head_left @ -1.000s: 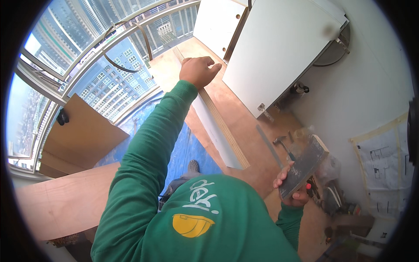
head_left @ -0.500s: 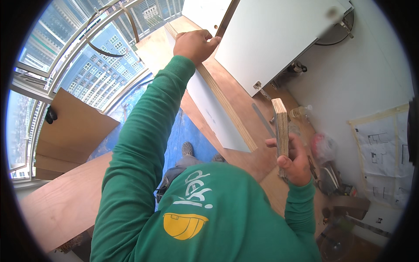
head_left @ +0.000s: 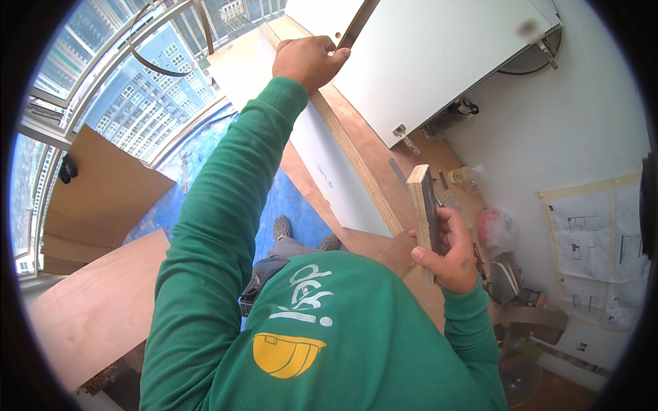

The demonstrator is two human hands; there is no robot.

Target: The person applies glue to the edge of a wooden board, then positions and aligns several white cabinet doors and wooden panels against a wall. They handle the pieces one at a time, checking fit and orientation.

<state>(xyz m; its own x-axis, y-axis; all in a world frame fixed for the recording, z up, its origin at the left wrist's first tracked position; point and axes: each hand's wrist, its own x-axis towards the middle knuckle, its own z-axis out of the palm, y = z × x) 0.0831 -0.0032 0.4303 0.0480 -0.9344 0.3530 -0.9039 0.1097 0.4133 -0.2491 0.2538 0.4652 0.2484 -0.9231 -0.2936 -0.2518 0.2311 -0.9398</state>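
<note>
My left hand (head_left: 310, 63) is closed over the upper edge of a long white-faced plywood board (head_left: 346, 152), towards its far end. The board stands on its long side, its layered edge facing up. A dark brown strip (head_left: 358, 25) meets the fingertips; I cannot tell whether they pinch it. In my right hand (head_left: 449, 253) is a short, thick wooden block (head_left: 421, 209) with a dark face, like a sanding block. It is held upright between thumb and fingers, apart from the board's near end. A flat grey metal strip (head_left: 397, 170) lies just beyond the block.
A large white panel with hinges (head_left: 439, 61) fills the far right. Curled banding (head_left: 161, 70) hangs by the window railing. Brown sheets (head_left: 103, 198) lean at left, above a plywood sheet (head_left: 103, 294). Blue sheeting (head_left: 291, 205) covers the floor. Drawings (head_left: 593, 246) are taped to the wall.
My right hand has turned the wooden block, bringing its dark face into view, and moved slightly left. My left hand stays on the board, a little higher in the picture.
</note>
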